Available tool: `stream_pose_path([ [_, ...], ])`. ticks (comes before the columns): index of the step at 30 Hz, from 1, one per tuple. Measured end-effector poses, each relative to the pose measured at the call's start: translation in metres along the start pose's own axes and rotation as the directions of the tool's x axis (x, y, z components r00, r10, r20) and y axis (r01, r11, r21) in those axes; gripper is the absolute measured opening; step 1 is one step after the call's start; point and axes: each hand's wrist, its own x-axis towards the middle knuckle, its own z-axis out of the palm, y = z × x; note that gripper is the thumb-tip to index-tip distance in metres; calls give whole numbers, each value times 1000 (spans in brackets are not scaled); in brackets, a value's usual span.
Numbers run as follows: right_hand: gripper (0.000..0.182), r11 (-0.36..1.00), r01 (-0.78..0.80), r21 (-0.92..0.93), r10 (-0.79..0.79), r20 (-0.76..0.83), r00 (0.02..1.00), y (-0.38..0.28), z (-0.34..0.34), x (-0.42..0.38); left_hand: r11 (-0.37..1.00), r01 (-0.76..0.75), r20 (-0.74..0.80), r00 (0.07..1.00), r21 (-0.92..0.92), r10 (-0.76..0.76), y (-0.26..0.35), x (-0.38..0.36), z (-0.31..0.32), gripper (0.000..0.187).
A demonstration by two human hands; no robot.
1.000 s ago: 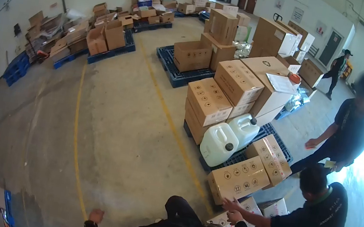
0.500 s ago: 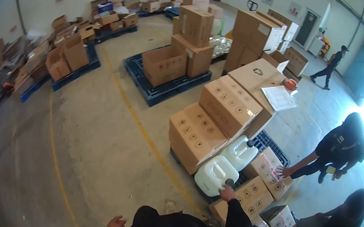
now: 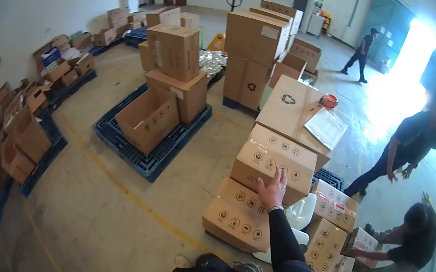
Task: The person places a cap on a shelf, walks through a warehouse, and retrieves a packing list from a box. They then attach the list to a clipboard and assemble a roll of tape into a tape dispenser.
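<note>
My right hand is stretched out with its fingers extended, holding nothing. It overlaps the front side of the upper carton in the stack on my side of the pallet. Below that sits a lower carton, printed with round symbols. Close to my right wrist is a whitish plastic jug, partly hidden behind my sleeve. A second jug shows only in parts past my forearm. To the right of my arm lie several taped cartons. My left hand is out of view.
A tall carton bears a paper sheet and an orange tape dispenser. One person stands at right; another bends over a carton. A farther person walks. A blue pallet holds cartons at left.
My right hand has left the jug's cap and moved up to the upper carton. My left hand has gone out of view. The bending person now has hands at a carton. My view has turned right.
</note>
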Motion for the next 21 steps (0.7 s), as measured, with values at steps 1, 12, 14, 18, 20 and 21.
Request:
stream_pose_path([
  [1,87,992,-105,-69,106,15,994,-6,7,1,998,-56,-9,998,-21,56,32,21,-21,50],
  [12,132,779,-319,-539,500,228,835,6,72,-12,877,-473,-297,853,-88,430,407,159,-92,27],
  [14,132,759,-346,-551,543,243,804,-5,64,-7,938,-330,-143,938,-101,315,430,189,-77,30],
  [18,127,741,-318,-591,536,236,810,-18,45,-2,837,-322,365,917,443,159,468,211,-41,56],
  [20,102,855,-200,-479,299,139,944,2,36,-17,620,-502,498,844,603,198,485,226,-25,70],
  [21,89,905,-227,-361,245,6,969,1,35,-30,592,-505,545,829,628,130,514,213,-14,69],
])
